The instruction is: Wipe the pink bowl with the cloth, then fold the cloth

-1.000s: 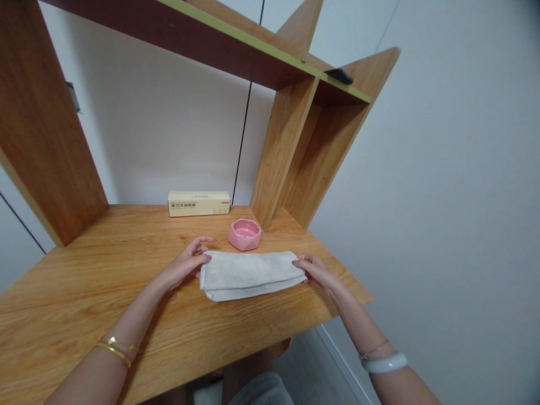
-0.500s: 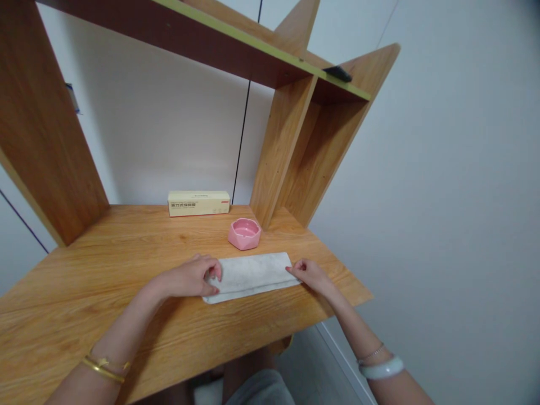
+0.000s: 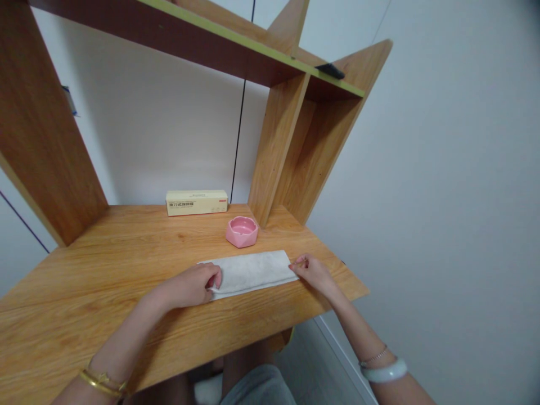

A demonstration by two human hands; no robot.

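Observation:
A pale grey-white cloth [image 3: 253, 271] lies flat on the desk, folded into a long strip, with a thin lower layer showing along its near edge. At its left end, my left hand [image 3: 197, 284] is closed, its curled fingers and thumb gripping the near-left corner; part of that end is hidden under the hand. My right hand [image 3: 312, 271] pinches the right end of the strip between thumb and fingertips. Just behind the cloth stands a pink, faceted ashtray [image 3: 242, 232].
A long cream box [image 3: 196, 203] with printed characters sits at the back of the wooden desk [image 3: 105, 270]. Upright wooden panels and a shelf [image 3: 236, 53] rise behind, with a dark flat object [image 3: 331, 70] on top. A pale wall [image 3: 442, 169] is at right.
My left hand has moved slightly nearer to me and now covers the cloth's near-left corner. My right hand stays at the right end. The whole view has shifted a little.

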